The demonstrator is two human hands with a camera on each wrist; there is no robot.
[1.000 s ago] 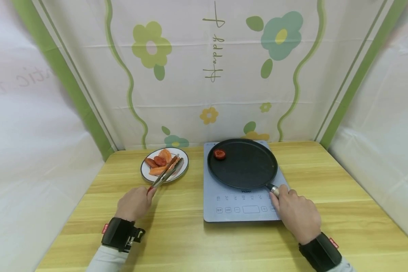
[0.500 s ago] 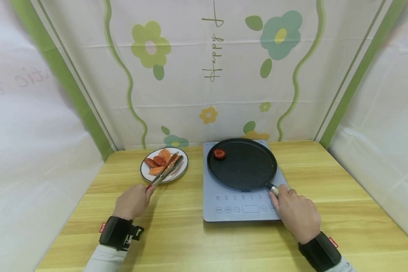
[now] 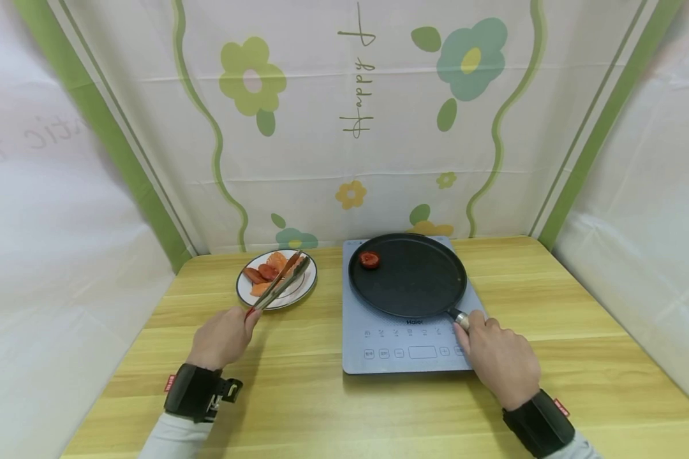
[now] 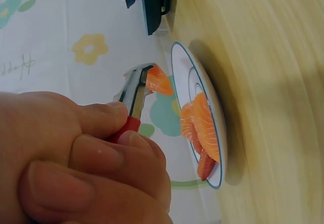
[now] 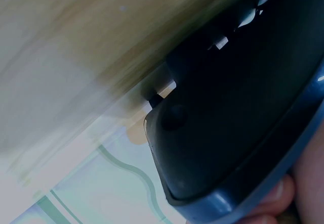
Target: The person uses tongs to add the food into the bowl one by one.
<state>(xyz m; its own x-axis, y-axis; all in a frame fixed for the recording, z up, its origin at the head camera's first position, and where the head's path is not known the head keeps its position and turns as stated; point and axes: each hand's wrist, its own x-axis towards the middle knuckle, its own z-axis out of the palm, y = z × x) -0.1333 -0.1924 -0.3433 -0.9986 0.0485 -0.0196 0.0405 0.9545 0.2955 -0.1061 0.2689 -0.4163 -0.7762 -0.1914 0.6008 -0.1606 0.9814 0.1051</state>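
My left hand (image 3: 221,339) pinches a pair of red-handled metal tongs (image 3: 278,285) over the left plate. A piece of salmon (image 4: 159,81) sits between the tong tips, off the plate in the left wrist view. The white plate (image 3: 301,291) with a dark rim bears more orange salmon (image 4: 205,125) and dark red pieces (image 3: 253,275). My right hand (image 3: 501,360) grips the handle (image 3: 461,319) of a flat black frying pan (image 3: 416,277). One red round slice (image 3: 370,260) lies at the pan's left side.
The pan stands on a grey induction cooker (image 3: 381,363) with touch controls along its front. Wooden table (image 3: 298,395) lies beneath everything. A printed white curtain (image 3: 310,140) rises behind the table, with white cloth at both sides. A dark shape fills much of the right wrist view.
The tongs have lifted a little from the plate, with the salmon piece in their tips. My left hand has shifted slightly up and left. The right hand keeps its grip on the pan.
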